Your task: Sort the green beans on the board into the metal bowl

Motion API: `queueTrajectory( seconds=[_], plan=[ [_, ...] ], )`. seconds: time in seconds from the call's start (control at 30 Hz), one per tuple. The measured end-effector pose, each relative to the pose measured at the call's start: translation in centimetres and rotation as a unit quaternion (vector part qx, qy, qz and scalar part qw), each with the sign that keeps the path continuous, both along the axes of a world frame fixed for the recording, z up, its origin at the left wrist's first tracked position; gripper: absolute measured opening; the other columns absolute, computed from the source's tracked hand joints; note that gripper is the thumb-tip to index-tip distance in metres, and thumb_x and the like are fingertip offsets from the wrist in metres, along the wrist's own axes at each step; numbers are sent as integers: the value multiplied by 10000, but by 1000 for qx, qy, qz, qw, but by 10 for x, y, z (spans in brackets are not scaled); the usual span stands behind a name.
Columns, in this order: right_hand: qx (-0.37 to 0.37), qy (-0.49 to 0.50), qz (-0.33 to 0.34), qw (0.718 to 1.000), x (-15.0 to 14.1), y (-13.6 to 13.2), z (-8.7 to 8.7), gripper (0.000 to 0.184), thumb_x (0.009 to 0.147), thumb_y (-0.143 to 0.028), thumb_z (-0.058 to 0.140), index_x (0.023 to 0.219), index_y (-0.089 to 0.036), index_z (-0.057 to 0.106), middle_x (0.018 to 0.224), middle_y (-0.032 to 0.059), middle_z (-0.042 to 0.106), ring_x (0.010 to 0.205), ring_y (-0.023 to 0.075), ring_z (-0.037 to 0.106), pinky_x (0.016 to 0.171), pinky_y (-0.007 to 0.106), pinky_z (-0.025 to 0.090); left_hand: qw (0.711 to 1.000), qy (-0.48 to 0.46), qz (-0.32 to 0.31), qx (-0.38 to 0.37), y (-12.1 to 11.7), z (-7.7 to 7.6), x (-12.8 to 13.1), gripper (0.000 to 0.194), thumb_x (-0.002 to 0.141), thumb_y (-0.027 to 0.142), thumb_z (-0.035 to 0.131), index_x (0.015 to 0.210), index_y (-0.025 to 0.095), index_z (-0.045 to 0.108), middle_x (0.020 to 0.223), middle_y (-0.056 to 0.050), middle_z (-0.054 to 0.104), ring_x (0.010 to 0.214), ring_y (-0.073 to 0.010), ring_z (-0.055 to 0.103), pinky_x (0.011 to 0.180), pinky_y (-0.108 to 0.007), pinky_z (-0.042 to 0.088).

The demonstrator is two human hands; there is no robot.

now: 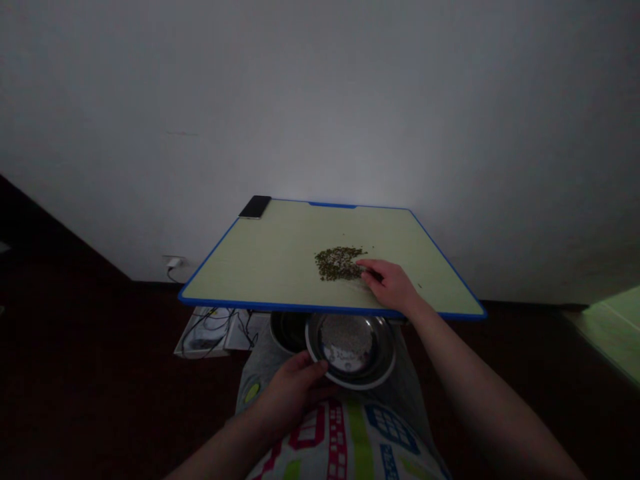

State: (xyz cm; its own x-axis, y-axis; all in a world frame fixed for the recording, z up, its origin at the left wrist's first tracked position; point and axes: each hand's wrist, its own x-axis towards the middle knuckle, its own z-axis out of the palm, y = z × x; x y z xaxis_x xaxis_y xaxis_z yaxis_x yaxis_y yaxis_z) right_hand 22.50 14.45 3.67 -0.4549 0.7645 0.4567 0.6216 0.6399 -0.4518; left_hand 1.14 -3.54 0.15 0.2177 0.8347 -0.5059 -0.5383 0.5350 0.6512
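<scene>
Grains (338, 263), small and dark greenish-brown, sit in a loose heap near the middle of the worktop (260, 267), a pale green board with a blue edge. A few strays lie just off the heap. From my remote seat, I see the right hand (390, 285) resting on the board at the heap's near right side. Its fingers (367, 270) are half curled, with their tips touching the edge of the heap. I cannot tell whether they have hold of any grains (at this distance, and in this low light, single grains blur together).

The left hand (293, 393) is below the board's near edge, gripping a steel bowl (387, 353) by the rim. Its thumb lies over the rim, and the rest of its fingers are out of my sight beneath it. The bowl is tilted with its inside facing me, and pale grains (347, 340) cover its bottom. It sits just under the board's edge, above a patterned cloth (345, 443) in bright colours across the lap.

Just behind the steel bowl, a dark bowl (287, 331) sits partly under the board. A phone (255, 207) lies on the far left corner of the worktop. Papers and cables (205, 331) lie on the floor to the left, and a charger (174, 263) is plugged in low on the white wall (320, 100).
</scene>
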Motion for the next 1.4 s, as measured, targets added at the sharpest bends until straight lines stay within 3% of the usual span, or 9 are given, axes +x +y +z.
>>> queueTrajectory(
  seconds=[0.7,1.4],
  plan=[
    [-27,-21,14,999,-8,3,6,360,875,-239,519,1190,-192,685,1040,99,738,918,217,677,842,370,513,1000,1,-4,1,1,-1,-2,187,756,138,716,941,116,697,931,-120,813,861,-246,767,780,-327,614],
    [-7,-10,32,999,-6,3,1,346,871,-230,537,1182,-198,686,1010,79,744,876,200,682,816,345,524,1000,-6,-1,-2,4,-3,-1,207,727,153,756,923,131,695,899,-98,818,819,-227,772,719,-282,615]
  ],
)
